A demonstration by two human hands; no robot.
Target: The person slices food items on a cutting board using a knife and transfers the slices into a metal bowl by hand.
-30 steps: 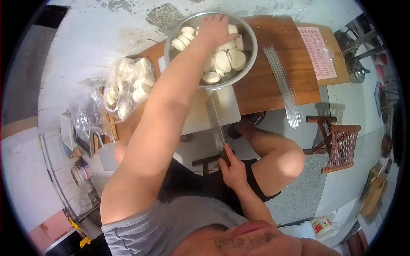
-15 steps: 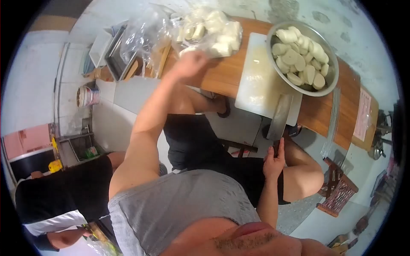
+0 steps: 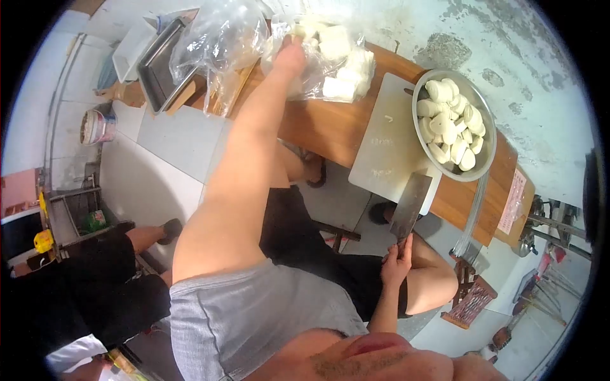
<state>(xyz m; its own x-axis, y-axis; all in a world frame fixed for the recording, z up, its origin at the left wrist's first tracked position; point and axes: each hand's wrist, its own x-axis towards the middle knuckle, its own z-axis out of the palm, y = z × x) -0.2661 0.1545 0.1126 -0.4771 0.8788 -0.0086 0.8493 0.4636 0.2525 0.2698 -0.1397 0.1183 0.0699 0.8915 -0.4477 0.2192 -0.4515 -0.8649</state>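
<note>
In the head view my left hand [image 3: 290, 58] reaches to the clear plastic bag [image 3: 311, 86], which holds several white, thick cylinder-like pieces [image 3: 335, 46]. Its fingers are curled at the near side of the pieces; what they pinch is partly hidden. My right hand [image 3: 397, 263] grips the handle of a cleaver [image 3: 410, 206], its broad blade pointing up and away over the near corner of the white cutting board [image 3: 389, 149]. Thick pale round slices [image 3: 451, 127] are piled in a metal bowl [image 3: 489, 155] at the board's far right.
A wooden table [image 3: 324, 130] carries these things. Another clear bag [image 3: 219, 38] and a metal tray [image 3: 162, 63] stand to the left. Thin clear strips [image 3: 473, 219] hang over the right edge, near a small stool [image 3: 470, 301]. A person's dark-clothed legs [image 3: 95, 273] are at lower left.
My left hand has moved farther forward, from the bag's near edge up to the white pieces. The right hand still holds the cleaver; the whole view has shifted and tilted slightly.
</note>
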